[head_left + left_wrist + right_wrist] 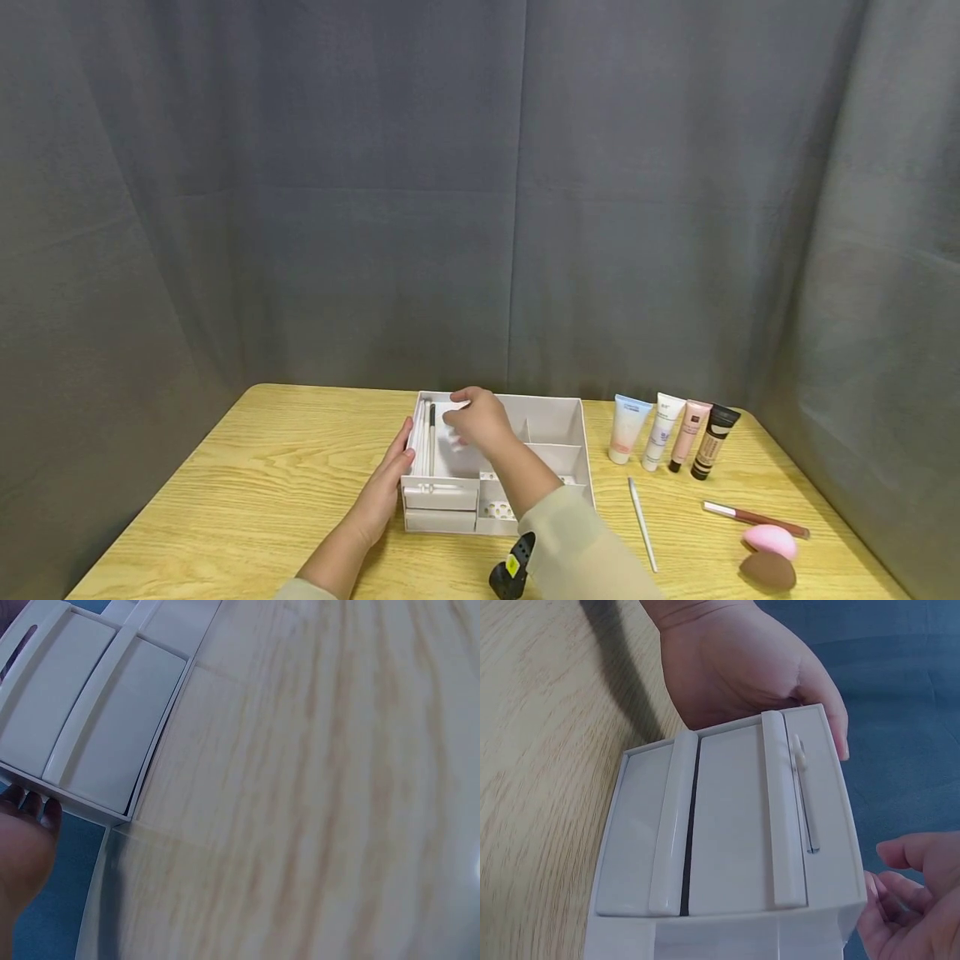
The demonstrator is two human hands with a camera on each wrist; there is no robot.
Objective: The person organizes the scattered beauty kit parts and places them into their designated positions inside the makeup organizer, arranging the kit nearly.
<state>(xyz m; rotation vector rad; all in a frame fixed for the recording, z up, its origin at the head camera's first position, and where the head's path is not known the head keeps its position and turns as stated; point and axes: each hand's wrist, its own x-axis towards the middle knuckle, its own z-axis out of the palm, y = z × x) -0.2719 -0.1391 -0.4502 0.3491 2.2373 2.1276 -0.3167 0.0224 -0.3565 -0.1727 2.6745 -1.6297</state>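
Observation:
A white organiser box with two front drawers stands mid-table. My left hand lies flat against its left wall, and its fingertips reach the box edge. My right hand hovers over the back left compartment with its fingers loosely curled above a small white item. Nothing shows between those fingers in the right wrist view. Thin white brushes lie in the narrow left slot, and one brush shows there in the right wrist view.
Several cosmetic tubes stand in a row right of the box. A white pencil, a reddish pencil, a pink sponge and a brown sponge lie near the front right. Grey curtain surrounds the wooden table.

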